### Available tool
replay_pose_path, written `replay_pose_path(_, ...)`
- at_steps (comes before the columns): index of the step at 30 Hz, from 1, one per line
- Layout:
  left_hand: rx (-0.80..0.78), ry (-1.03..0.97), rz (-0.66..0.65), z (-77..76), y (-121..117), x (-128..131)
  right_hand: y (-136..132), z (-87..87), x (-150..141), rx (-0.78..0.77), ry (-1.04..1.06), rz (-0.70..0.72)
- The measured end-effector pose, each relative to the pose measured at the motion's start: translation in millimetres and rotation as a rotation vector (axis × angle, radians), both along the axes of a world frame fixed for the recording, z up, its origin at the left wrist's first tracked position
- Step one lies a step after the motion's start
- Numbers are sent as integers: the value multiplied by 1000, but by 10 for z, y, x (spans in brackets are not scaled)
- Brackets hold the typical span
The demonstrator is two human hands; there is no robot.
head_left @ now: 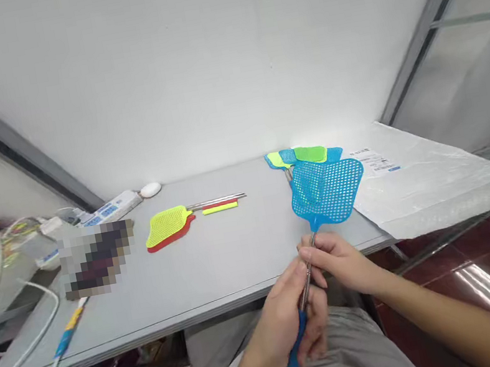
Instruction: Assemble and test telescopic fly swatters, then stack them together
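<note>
- One blue swatter (343,188) up at the table's (223,250) near edge: right hand (341,260) pinches its shaft, left hand (278,317) curls lower, probably steadying it.
- Farther out, yellow swatter (169,223) overlaps red swatter (167,241), perhaps saving room.

A blue plastic fly swatter (329,191) with a grid of small holes shows a silvery metal rod and blue handle above a pale grey table (228,249); left of it lie perforated swatter heads, one yellow-green (166,226), one red (171,237).
</note>
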State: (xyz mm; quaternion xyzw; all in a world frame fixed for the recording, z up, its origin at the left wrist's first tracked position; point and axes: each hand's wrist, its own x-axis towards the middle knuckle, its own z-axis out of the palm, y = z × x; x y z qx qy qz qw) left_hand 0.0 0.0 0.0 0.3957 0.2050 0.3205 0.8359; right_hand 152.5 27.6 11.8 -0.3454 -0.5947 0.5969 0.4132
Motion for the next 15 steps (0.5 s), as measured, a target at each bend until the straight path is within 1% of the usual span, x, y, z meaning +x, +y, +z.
replay_pose_path(4, 15, -1, -13, -9, 43, 15, 4, 0, -40, -38, 33, -3)
replay_pose_path(6, 41, 31, 5, 5, 54, 12, -5, 6, -51, -21, 24, 1)
replay_pose_path(8, 64, 82, 32, 29, 51, 1, -6, 13, -41, 14, -10, -50)
replay_pose_path(10, 73, 137, 36, 49, 37, -16, 18, 24, 11, 57, -61, -177)
replay_pose_path(12, 80, 193, 4, 54, 19, -34, 74, 46, 120, 94, -104, -343)
replay_pose_path(15, 118, 277, -63, 50, 6, -57, 176, 115, 368, 162, -78, -562)
